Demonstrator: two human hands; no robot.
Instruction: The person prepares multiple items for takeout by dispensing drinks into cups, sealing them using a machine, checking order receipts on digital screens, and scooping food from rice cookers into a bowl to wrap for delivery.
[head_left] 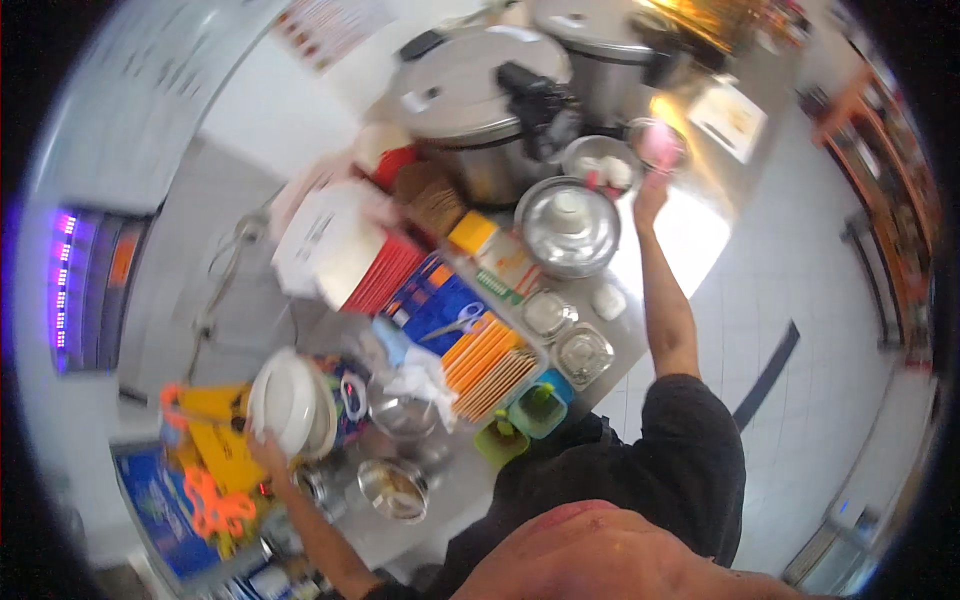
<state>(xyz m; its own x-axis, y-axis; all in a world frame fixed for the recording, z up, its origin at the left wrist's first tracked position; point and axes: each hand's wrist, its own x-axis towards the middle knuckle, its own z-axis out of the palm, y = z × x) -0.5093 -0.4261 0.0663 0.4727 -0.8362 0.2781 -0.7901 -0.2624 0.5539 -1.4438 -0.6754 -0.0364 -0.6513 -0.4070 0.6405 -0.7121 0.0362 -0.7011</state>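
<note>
My left hand [268,455] grips the lower edge of a white bowl [282,400], which leans against another white dish. Far off on the right, my right arm is stretched out. My right hand [652,195] is closed at the near edge of a round dish with a blurred pink thing [657,143] in it; what the fingers hold is smeared. Left of that hand stand a metal bowl with white pieces [600,163] and a larger steel bowl with a white object [568,225]. Beside my left hand lies an orange cut-out item [215,503].
Two big lidded steel pots [480,85] stand at the back. A tray of orange and brown sticks [490,365] with scissors [458,325] fills the middle. Clear containers [583,352] and green cups [537,408] line the near edge of the steel counter [460,470]. A whiteboard is at left.
</note>
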